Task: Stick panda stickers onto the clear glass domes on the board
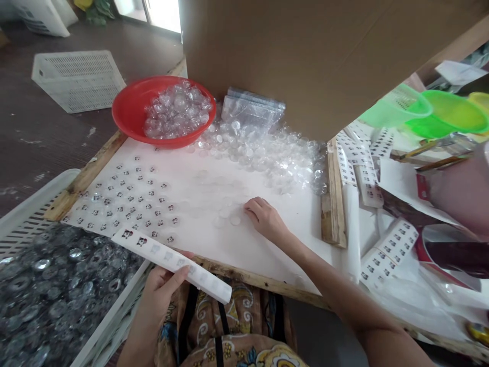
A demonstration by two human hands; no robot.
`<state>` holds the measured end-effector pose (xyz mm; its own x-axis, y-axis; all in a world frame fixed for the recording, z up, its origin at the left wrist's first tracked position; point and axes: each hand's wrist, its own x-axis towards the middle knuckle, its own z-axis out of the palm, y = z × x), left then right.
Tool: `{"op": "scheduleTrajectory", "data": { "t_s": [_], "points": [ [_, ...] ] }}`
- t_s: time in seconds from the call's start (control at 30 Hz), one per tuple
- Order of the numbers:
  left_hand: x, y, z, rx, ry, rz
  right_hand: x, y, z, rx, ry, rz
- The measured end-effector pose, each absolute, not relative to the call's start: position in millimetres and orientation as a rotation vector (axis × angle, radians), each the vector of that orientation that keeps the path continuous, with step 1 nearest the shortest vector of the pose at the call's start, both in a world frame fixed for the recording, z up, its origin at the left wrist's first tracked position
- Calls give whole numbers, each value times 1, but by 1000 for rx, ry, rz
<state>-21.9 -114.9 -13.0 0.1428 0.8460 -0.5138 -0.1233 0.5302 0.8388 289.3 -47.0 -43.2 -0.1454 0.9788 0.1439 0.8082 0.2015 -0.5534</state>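
My left hand point(168, 283) grips a folded white sticker sheet point(206, 280) with small panda-face prints, slanting over the near edge of the white board point(206, 224). On the board, my right hand point(265, 216) is closed, its fingertips pinched low over the surface; whatever lies between them is too small to make out. Beside those fingertips are a few clear round discs point(235, 219). Rows of clear discs with panda stickers point(132, 199) cover the board's left part. A pile of plain clear discs point(282, 158) spreads along its back.
A red bowl point(130, 114) of clear pieces and a plastic bag point(248, 109) stand at the back before a cardboard box point(267, 56). A crate point(38, 229) of shiny pieces sits at left. More sticker sheets point(393, 250) and green baskets point(439, 114) are at right.
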Motion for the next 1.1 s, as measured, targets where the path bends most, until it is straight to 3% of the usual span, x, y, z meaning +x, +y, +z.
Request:
{"op": "scheduleTrajectory", "data": {
  "t_s": [0.2,0.47,1.1],
  "points": [
    [-21,-113,-14,699,1241,806,299,-46,-32,-1831,-1709,917],
    [-14,-108,-7,704,1254,823,306,-14,-40,-1802,-1851,496],
    [-17,-110,-11,734,1224,861,314,-41,-32,-1754,-1812,386]
  ]
}}
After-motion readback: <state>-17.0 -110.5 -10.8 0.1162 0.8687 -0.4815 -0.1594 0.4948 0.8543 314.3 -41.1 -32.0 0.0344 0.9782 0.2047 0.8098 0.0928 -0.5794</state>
